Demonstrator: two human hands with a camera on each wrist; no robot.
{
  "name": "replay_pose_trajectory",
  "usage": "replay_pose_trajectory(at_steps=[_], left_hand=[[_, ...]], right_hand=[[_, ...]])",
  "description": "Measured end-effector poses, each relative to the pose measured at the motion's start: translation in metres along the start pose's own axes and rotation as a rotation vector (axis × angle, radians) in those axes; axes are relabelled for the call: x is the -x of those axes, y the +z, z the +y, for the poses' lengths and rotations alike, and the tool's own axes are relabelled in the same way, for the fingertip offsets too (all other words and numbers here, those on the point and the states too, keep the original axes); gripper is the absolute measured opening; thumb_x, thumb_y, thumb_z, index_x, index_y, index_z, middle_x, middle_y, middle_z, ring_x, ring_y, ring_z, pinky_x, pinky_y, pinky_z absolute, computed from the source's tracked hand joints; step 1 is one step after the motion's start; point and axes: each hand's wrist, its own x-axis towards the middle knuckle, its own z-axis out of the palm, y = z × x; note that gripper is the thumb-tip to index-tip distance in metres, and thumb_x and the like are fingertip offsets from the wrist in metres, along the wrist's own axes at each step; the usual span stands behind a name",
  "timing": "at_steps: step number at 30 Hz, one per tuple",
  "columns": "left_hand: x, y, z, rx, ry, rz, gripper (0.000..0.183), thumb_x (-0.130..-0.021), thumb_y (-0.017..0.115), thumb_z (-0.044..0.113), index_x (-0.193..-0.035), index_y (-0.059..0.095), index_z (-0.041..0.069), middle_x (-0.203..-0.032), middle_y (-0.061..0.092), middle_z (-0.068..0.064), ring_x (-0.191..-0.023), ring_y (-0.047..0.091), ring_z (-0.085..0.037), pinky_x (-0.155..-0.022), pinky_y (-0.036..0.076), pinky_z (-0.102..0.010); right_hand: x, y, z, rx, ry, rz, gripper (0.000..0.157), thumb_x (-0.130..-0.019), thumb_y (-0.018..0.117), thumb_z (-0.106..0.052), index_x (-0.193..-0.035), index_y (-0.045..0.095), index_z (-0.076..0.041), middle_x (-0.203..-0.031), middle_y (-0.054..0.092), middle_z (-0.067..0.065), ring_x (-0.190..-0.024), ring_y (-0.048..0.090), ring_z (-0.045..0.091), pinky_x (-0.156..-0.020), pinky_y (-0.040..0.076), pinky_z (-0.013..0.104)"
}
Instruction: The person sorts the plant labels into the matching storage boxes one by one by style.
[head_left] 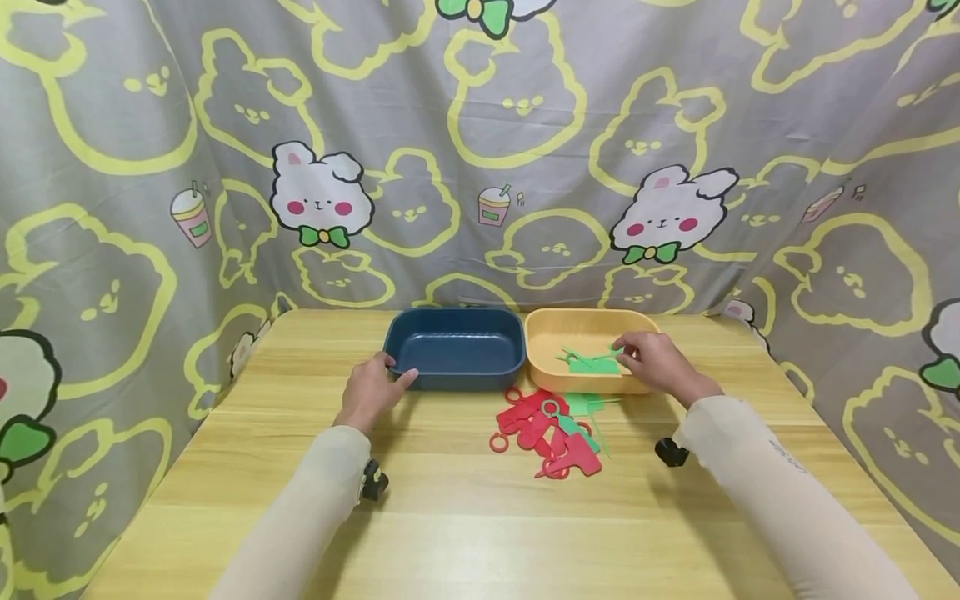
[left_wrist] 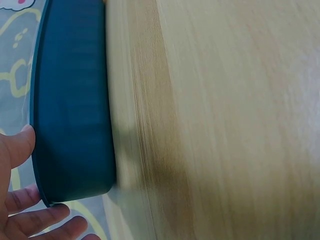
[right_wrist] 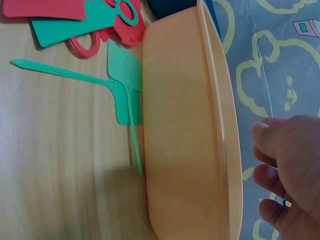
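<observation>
Right hand (head_left: 663,362) over yellow bin (head_left: 585,382), left hand (head_left: 370,392) on blue bin (head_left: 465,381)

Nearest: pale sleeves (head_left: 300,508), then a black device (head_left: 373,481) at each wrist, behind the fingers. Wooden table (head_left: 465,542) underneath. Next, nearer than both sets of fingertips and between them: heap of flat red tags (head_left: 577,454), some ring-ended, overlapping, with a green tag across them. More green tags (head_left: 585,404) just beside, left of the right fingers, at the foot of the yellow bin's near wall.

Left fingers: loosely spread, thumb and fingers touching the blue bin's near left corner. Bin runs right from them; visible inside is bare.

Right fingers: bent, thumb close to index, above yellow bin's right end. Green at the fingertips; can't tell if pinched. Green pieces (head_left: 592,365) lie in the bin, left of and below those fingers.

Farthest, beyond all fingertips: grey curtain (head_left: 420,67), yellow outlines, white rabbit faces.
</observation>
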Motion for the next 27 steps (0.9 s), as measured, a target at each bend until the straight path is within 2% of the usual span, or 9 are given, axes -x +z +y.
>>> replay_pose_trajectory(at_steps=[3, 7, 10, 14, 18, 23, 27], left_hand=[[0.000, -0.001, 0.000, 0.001, 0.000, 0.001, 0.056, -0.092, 0.065, 0.044, -0.123, 0.054, -0.001, -0.118, 0.060, -0.026, -0.108, 0.057, -0.041, -0.086, 0.047, -0.052], [0.000, -0.001, 0.001, 0.006, 0.004, -0.002, 0.056, -0.091, 0.065, 0.044, -0.123, 0.055, -0.001, -0.117, 0.060, -0.025, -0.107, 0.057, -0.041, -0.086, 0.047, -0.052], [-0.001, -0.001, 0.001, 0.007, 0.009, -0.001, 0.057, -0.091, 0.064, 0.045, -0.124, 0.054, 0.000, -0.117, 0.060, -0.025, -0.107, 0.057, -0.040, -0.086, 0.047, -0.052], [-0.002, -0.001, 0.001, 0.004, 0.003, 0.000, 0.057, -0.091, 0.064, 0.046, -0.124, 0.054, 0.000, -0.119, 0.060, -0.025, -0.108, 0.057, -0.040, -0.087, 0.047, -0.051], [-0.001, -0.001, 0.001, -0.001, -0.005, 0.001, 0.057, -0.091, 0.064, 0.046, -0.124, 0.054, 0.000, -0.118, 0.060, -0.025, -0.108, 0.056, -0.039, -0.086, 0.047, -0.051], [0.000, -0.002, 0.001, 0.001, -0.007, 0.003, 0.056, -0.091, 0.065, 0.045, -0.124, 0.054, 0.000, -0.117, 0.060, -0.025, -0.107, 0.057, -0.040, -0.086, 0.047, -0.052], [0.000, -0.001, 0.001, 0.002, -0.004, 0.002, 0.056, -0.092, 0.064, 0.044, -0.124, 0.054, 0.000, -0.117, 0.060, -0.025, -0.108, 0.056, -0.040, -0.087, 0.046, -0.052]], right_hand=[[0.002, 0.006, -0.001, -0.037, -0.007, 0.007, 0.011, -0.092, 0.064, -0.005, -0.099, 0.068, 0.002, -0.073, 0.059, -0.001, -0.061, 0.049, 0.013, -0.060, 0.044, 0.034], [0.008, 0.013, -0.003, -0.077, -0.024, -0.013, 0.009, -0.093, 0.066, -0.012, -0.089, 0.065, -0.004, -0.068, 0.054, -0.004, -0.059, 0.046, 0.011, -0.056, 0.042, 0.029], [0.013, 0.018, -0.007, -0.095, -0.049, -0.056, 0.015, -0.092, 0.068, -0.017, -0.080, 0.063, -0.011, -0.066, 0.055, -0.005, -0.057, 0.046, 0.010, -0.055, 0.041, 0.027], [0.017, 0.025, -0.009, -0.088, -0.093, -0.132, 0.012, -0.090, 0.070, -0.017, -0.079, 0.069, -0.012, -0.068, 0.062, -0.005, -0.059, 0.049, 0.006, -0.056, 0.043, 0.027], [0.019, 0.033, -0.010, -0.071, -0.114, -0.232, 0.008, -0.089, 0.071, -0.013, -0.091, 0.073, -0.006, -0.070, 0.061, -0.008, -0.061, 0.049, 0.005, -0.058, 0.044, 0.027], [0.022, 0.044, -0.013, -0.057, -0.065, -0.343, 0.035, -0.091, 0.069, -0.017, -0.121, 0.065, 0.001, -0.065, 0.051, -0.007, -0.057, 0.045, 0.007, -0.055, 0.040, 0.026], [0.024, 0.053, -0.016, -0.007, -0.048, -0.356, 0.045, -0.091, 0.069, -0.020, -0.130, 0.059, 0.001, -0.060, 0.049, -0.006, -0.053, 0.043, 0.007, -0.053, 0.039, 0.026]])
